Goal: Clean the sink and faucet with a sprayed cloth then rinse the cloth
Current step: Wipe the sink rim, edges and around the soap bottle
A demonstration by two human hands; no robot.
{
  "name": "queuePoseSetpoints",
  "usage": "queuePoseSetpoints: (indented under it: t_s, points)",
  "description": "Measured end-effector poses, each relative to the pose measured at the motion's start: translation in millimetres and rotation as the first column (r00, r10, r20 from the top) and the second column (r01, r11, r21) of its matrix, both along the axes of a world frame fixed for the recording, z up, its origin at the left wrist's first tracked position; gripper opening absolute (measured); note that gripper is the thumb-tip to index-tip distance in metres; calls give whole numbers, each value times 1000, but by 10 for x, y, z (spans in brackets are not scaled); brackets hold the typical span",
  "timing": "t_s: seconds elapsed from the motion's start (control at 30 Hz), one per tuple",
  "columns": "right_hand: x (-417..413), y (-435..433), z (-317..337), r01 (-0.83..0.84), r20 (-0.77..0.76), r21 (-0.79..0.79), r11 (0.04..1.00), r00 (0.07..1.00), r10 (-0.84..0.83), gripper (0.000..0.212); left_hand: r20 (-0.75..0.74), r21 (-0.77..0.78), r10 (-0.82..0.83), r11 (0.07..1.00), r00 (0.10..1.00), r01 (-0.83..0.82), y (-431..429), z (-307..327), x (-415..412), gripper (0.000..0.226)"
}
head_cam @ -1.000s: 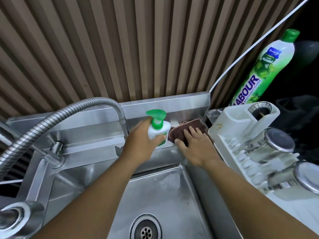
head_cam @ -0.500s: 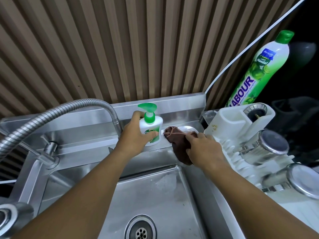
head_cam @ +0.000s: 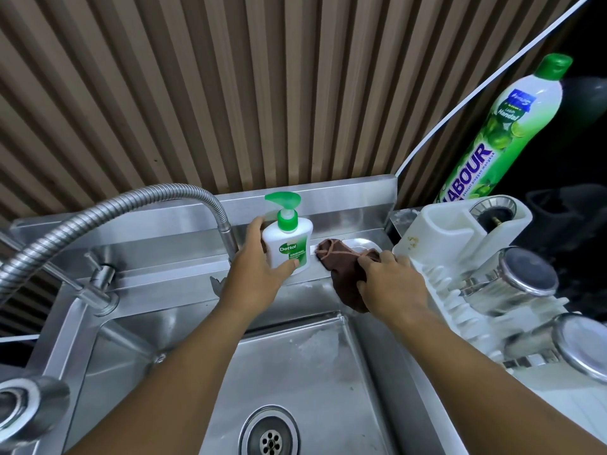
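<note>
A stainless steel sink (head_cam: 138, 353) fills the lower view, its drain (head_cam: 270, 439) near the bottom. A flexible metal faucet hose (head_cam: 138, 198) arcs over the back ledge. My left hand (head_cam: 259, 274) grips a white Dettol pump bottle (head_cam: 289, 244) with a green top, standing on the ledge. Just right of the bottle, my right hand (head_cam: 391, 287) holds a dark brown cloth (head_cam: 345, 270), whose far end lies on the ledge while the rest hangs toward the basin.
A white plastic drying rack (head_cam: 440, 244) with steel cups (head_cam: 515, 284) stands right of the sink. A tall green dish-soap bottle (head_cam: 496, 133) leans behind it. A ribbed wood-tone wall (head_cam: 230, 93) backs the sink. A faucet handle (head_cam: 101, 277) sits at the left.
My left hand set the pump bottle upright further left on the ledge. My right hand pulled the brown cloth off the ledge corner toward the basin, now gripping it.
</note>
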State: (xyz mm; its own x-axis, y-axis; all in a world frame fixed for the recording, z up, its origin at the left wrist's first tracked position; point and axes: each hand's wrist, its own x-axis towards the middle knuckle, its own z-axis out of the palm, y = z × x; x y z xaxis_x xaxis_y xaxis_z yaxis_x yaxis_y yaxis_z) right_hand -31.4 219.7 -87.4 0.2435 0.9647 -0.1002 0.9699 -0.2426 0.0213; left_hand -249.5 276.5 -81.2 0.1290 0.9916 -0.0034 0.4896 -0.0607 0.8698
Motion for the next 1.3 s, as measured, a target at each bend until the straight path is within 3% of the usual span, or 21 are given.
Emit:
queuePoseSetpoints:
  t_s: [0.17,0.37,0.53,0.73,0.93,1.03,1.1,1.2,1.3]
  points:
    - [3,13,0,2,3,9,1000,1000,-2,40,-8,-32,77,996,997,-77,-256,-126,-22,101]
    - [-1,-1,21,6,22,15,1000,1000,-6,42,58,133,260,955,964,-265,-731,-177,77,70]
    - [4,-26,41,36,30,32,999,999,-37,36,59,128,164,977,985,-170,-389,-75,235,87]
    - [13,-95,28,47,25,50,998,999,-48,30,114,93,106,989,988,-117,-68,-111,233,65]
    - [10,-173,75,45,-12,66,997,999,-45,28,110,70,0,998,994,-8,22,-141,218,65]
    - [18,-182,82,44,-21,71,997,999,-42,27,114,51,-4,999,993,-2,35,-148,217,72]
    - [19,-178,86,46,-23,74,996,999,-45,28,114,62,85,994,990,-93,-94,-166,224,78]
    - [20,-176,97,50,-43,67,996,998,-47,29,166,197,256,938,953,-286,-686,-259,327,52]
    - [30,-188,126,60,-87,37,998,995,-56,30,179,154,117,977,977,-146,-1072,-370,562,34]
